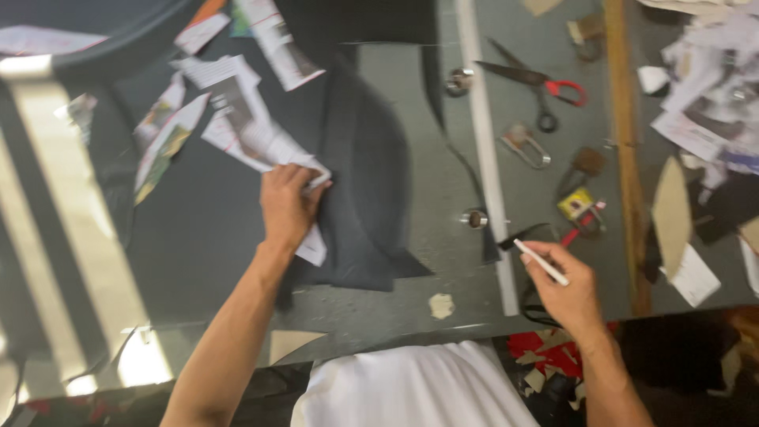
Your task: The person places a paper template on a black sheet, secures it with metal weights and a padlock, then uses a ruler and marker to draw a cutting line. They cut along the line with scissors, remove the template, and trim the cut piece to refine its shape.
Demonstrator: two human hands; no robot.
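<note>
My left hand (286, 204) grips the edge of a printed paper pattern piece (253, 130) that lies on dark grey fabric (360, 182) spread over the table. My right hand (563, 286) holds a thin white chalk stick (541, 262) near the table's front edge, to the right of the fabric. A folded dark fabric piece sits between the two hands.
Red-handled scissors (538, 83) lie at the back right. A metal clip (526, 145), two round metal weights (474, 219) and a long white ruler strip (484, 150) lie nearby. More paper pieces (170, 138) are scattered left; a paper pile (711, 87) is at the right.
</note>
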